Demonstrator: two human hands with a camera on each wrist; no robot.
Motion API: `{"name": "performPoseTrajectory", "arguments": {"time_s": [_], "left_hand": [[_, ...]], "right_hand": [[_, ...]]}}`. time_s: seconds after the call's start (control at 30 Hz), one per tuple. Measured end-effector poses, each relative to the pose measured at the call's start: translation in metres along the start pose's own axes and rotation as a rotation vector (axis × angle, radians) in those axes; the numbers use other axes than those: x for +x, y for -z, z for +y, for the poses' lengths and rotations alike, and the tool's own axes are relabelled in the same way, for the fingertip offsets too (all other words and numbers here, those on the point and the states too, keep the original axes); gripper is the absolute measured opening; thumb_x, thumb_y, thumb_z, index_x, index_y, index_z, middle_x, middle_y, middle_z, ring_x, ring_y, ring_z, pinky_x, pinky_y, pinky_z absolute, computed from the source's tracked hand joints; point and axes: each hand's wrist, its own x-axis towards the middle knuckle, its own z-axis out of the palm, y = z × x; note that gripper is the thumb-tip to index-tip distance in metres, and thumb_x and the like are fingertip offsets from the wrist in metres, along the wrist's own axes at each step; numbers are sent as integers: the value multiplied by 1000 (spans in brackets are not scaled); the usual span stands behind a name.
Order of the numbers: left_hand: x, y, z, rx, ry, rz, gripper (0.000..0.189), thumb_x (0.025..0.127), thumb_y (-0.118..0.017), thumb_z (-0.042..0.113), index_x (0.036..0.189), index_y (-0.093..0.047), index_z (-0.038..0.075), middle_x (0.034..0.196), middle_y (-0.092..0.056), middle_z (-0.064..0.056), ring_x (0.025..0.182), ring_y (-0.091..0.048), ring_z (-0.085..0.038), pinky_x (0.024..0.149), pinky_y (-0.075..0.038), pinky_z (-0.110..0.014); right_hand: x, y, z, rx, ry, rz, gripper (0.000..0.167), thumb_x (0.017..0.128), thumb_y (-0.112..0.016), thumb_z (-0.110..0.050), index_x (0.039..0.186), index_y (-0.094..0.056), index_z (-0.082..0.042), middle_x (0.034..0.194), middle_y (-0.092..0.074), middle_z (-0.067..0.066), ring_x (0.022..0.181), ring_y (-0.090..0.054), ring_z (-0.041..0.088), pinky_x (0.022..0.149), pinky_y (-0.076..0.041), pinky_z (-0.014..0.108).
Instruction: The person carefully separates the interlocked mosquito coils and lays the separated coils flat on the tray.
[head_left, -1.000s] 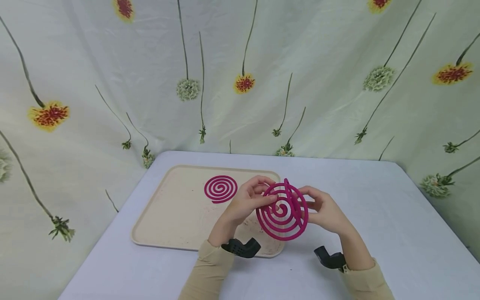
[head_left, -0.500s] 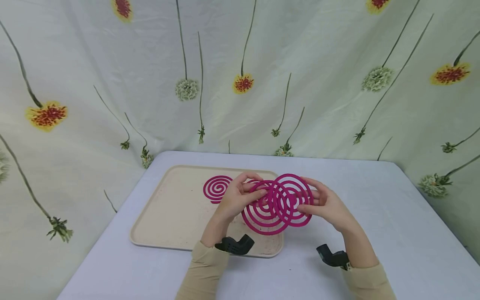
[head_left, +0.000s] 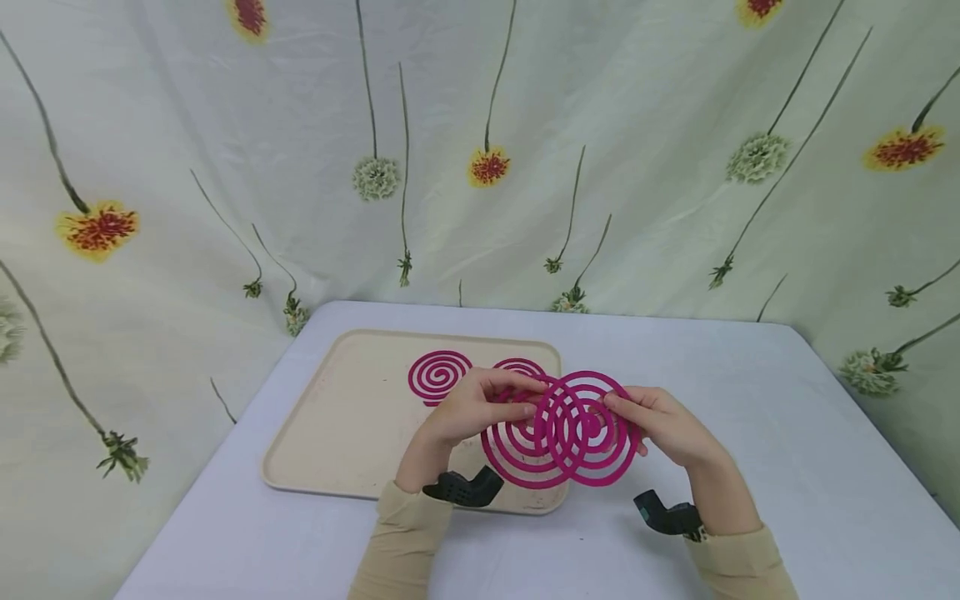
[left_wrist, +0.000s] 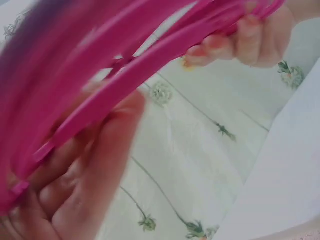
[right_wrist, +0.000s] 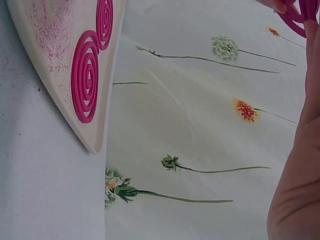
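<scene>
Two magenta mosquito coils are held up over the tray's right end, overlapping at their middles in the head view. My left hand [head_left: 468, 408] pinches the left coil [head_left: 525, 482], thumb in front and fingers towards the back. The right coil [head_left: 600, 481] is gripped by my right hand [head_left: 678, 429], whose thumb lies on its face while fingertips show behind the rings. Up close in the left wrist view, the magenta rings [left_wrist: 105, 102] slant across, blurred, with both hands on them. Only a bit of coil shows at the right wrist view's top corner.
A beige tray [head_left: 337, 433] lies on the white table [head_left: 750, 400]. One flat spiral coil [head_left: 440, 377] rests towards its back; another coil [head_left: 519, 362] is partly hidden behind my left hand. Pink crumbs mark the tray's right part. A flowered cloth [head_left: 645, 167] hangs behind.
The two coils, earlier bunched with one tilted nearly edge-on, now lie fanned side by side facing the camera. My hands have drawn apart, then lowered slightly; my right thumb has shifted on its coil.
</scene>
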Motion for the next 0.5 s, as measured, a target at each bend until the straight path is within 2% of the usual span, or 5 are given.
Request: {"name": "performPoseTrajectory", "arguments": {"time_s": [0.13, 0.23, 0.37, 0.5], "left_hand": [[2, -4, 1, -15, 11, 127, 32, 86, -63, -3, 118, -61, -8, 109, -64, -19, 89, -65, -18, 78, -55, -32], [3, -5, 2, -11, 41, 255, 33, 86, -66, 2, 119, -62, -3, 109, -66, -17, 91, -65, -18, 78, -55, -30], [4, -8, 4, -3, 83, 397, 35, 85, -69, 8, 119, -65, 4, 109, -67, -12, 91, -64, -18, 78, -54, -27], [7, -14, 4, -39, 61, 515, 33, 85, -68, 6, 119, -65, 4, 111, -67, -12, 96, -65, -20, 81, -53, -27]], "right_hand": [[2, -5, 0, -31, -12, 165, 23, 99, -45, -11, 94, -59, 7, 67, -62, 6, 46, -48, 11, 44, -44, 19], [3, -9, -2, -32, -12, 297, 22, 99, -47, -14, 94, -62, 1, 68, -63, 3, 47, -48, 9, 45, -44, 18], [5, -14, -3, 4, -19, 442, 18, 98, -50, -19, 93, -66, -10, 71, -63, 1, 49, -48, 9, 47, -44, 17], [9, -23, -5, 77, -25, 567, 15, 97, -52, -21, 94, -66, -16, 76, -64, 0, 51, -48, 8, 48, -45, 15]]}}
